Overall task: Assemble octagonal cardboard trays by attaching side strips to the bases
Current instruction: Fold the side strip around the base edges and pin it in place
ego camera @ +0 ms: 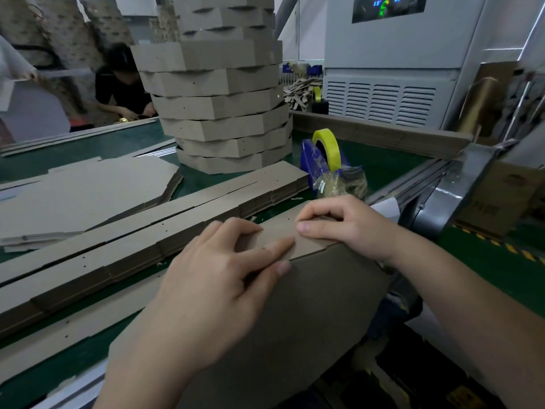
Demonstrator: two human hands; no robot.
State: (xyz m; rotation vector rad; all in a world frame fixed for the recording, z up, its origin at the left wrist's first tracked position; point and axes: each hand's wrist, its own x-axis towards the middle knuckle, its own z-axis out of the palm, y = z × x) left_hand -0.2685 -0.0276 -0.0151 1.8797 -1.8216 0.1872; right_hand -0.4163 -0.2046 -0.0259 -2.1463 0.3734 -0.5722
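1. Base point(309, 314): flat brown cardboard sheet, lower centre of the frame, overhanging the near edge of the table point(73, 149).
2. Strip point(274, 234): cardboard, lying along the base's far edge, centre of the frame, between the two hands.
3. Left hand point(218, 276): centre, fingers stretched out flat and pressing on the strip, thumb at the fold line.
4. Right hand point(345, 225): right of centre, fingers curled, thumb and forefinger pinching the strip's right end.
5. Spare strips point(118, 252): long stacked rows, left, just beyond the left hand.
6. Flat sheets point(82, 196): pile, left, beyond the spare strips.
7. Trays point(218, 107): finished octagonal ones in a tall, uneven stack, upper centre.
8. Dispenser point(312, 169): blue, carrying yellow tape point(327, 146), right of the trays.
9. Machine point(392, 69): grey cabinet, upper right.
10. Person point(124, 84): seated, upper left.
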